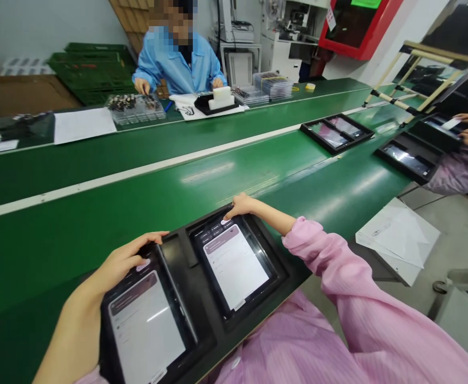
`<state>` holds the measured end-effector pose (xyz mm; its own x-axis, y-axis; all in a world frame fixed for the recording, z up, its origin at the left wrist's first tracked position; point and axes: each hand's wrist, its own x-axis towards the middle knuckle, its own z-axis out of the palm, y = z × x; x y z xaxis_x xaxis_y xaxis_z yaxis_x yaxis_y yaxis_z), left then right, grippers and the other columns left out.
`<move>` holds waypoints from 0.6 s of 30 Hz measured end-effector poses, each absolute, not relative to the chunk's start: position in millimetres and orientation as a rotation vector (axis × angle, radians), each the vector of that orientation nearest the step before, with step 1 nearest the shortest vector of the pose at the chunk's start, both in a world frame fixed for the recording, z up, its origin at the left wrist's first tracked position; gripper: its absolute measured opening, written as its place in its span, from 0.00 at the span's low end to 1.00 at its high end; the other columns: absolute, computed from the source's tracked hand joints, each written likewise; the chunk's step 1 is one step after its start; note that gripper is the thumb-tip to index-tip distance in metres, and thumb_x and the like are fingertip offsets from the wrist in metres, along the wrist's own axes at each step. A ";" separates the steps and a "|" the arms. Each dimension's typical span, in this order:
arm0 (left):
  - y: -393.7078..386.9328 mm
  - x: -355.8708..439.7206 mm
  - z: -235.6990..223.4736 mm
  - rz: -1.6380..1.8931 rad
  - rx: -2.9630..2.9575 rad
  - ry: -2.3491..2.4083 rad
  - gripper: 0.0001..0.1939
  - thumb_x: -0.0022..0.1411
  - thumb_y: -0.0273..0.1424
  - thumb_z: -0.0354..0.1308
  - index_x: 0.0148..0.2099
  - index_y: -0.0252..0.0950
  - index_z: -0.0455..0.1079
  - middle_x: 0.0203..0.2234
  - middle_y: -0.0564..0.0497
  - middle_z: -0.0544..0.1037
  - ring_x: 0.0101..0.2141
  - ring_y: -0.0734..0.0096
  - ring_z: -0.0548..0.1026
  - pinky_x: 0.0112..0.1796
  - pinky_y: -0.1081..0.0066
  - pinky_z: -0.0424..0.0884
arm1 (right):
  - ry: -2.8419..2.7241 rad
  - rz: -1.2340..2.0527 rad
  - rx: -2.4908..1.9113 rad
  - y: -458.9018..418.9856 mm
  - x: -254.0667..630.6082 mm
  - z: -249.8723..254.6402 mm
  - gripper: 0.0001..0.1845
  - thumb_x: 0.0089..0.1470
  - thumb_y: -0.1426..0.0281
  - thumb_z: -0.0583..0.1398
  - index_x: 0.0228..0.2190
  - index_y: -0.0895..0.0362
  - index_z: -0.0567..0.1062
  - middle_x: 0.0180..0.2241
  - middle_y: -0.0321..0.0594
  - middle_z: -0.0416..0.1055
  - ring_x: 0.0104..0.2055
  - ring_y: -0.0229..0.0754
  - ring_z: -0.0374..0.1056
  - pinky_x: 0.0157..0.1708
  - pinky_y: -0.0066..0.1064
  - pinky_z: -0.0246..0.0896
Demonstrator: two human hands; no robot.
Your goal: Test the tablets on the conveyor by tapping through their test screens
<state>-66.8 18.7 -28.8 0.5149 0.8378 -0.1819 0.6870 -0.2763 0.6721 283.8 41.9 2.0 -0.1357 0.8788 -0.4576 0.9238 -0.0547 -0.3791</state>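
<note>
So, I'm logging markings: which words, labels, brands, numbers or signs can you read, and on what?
None can be read.
Left rectangular black tablet, lit: text lines, too small and blurred.
Right rectangular black tablet, likewise lit: text lines, too small.
White rectangular label on the right tablet's lower edge: too small.
Bright green rectangular label on the red boxy cabinet: cut off, unreadable.
White tag with red marks on that cabinet: too blurred.

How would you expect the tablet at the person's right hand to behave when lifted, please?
The tablet looks like a flat slab, so probably stiff. Its glossy, reflecting screen suggests it may slip and could crack if dropped.
</note>
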 end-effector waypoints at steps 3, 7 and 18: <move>19.9 -66.2 -29.5 0.301 2.026 1.210 0.16 0.50 0.37 0.48 0.41 0.42 0.69 0.56 0.57 0.74 0.54 0.47 0.69 0.56 0.50 0.63 | 2.116 -0.972 2.016 41.8 284.7 2.3 0.33 0.48 0.43 0.67 0.40 0.61 0.76 0.48 0.53 0.66 0.47 0.53 0.68 0.47 0.37 0.66; 15.7 -59.1 -30.1 0.201 2.176 1.276 0.19 0.57 0.43 0.46 0.44 0.43 0.72 0.57 0.52 0.72 0.54 0.49 0.70 0.55 0.54 0.64 | 2.161 -0.941 2.035 34.9 287.5 1.3 0.32 0.57 0.44 0.60 0.39 0.62 0.75 0.47 0.54 0.66 0.48 0.53 0.66 0.48 0.39 0.64; -10.4 -46.4 -28.4 -0.060 2.408 1.309 0.39 0.49 0.48 0.65 0.61 0.41 0.63 0.65 0.41 0.60 0.63 0.46 0.59 0.60 0.50 0.59 | 2.609 -0.392 2.206 -45.3 306.0 -55.3 0.59 0.31 0.57 0.77 0.60 0.56 0.60 0.52 0.56 0.59 0.52 0.63 0.57 0.48 0.50 0.59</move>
<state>-46.4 -10.4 -28.4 0.5611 0.7972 -0.2229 0.8143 -0.4832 0.3216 306.0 -45.3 -55.3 -0.1514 0.9853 0.0795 0.9184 0.1700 -0.3573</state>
